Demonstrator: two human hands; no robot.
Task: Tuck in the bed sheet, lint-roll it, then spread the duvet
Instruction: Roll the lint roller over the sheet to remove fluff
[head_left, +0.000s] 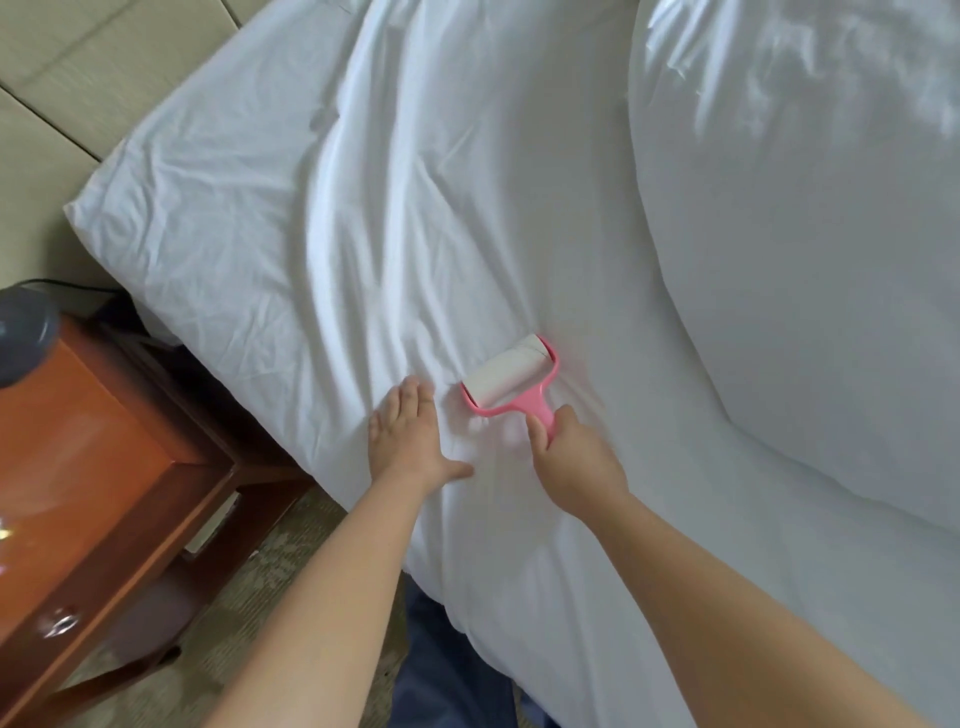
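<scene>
The task stood at its middle step. The right hand gripped the handle of the pink lint roller, whose roll lay on the white bed sheet near the bed's edge. The left hand pressed flat beside it, fingers straight. The duvet lay bunched to the right, not yet spread. No readable writing showed.

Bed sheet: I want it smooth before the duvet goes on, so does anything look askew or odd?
The bed sheet is heavily creased toward the corner by the wooden nightstand. The right hand grips the pink lint roller on it; the left hand presses flat beside. Nothing torn or stained.
</scene>
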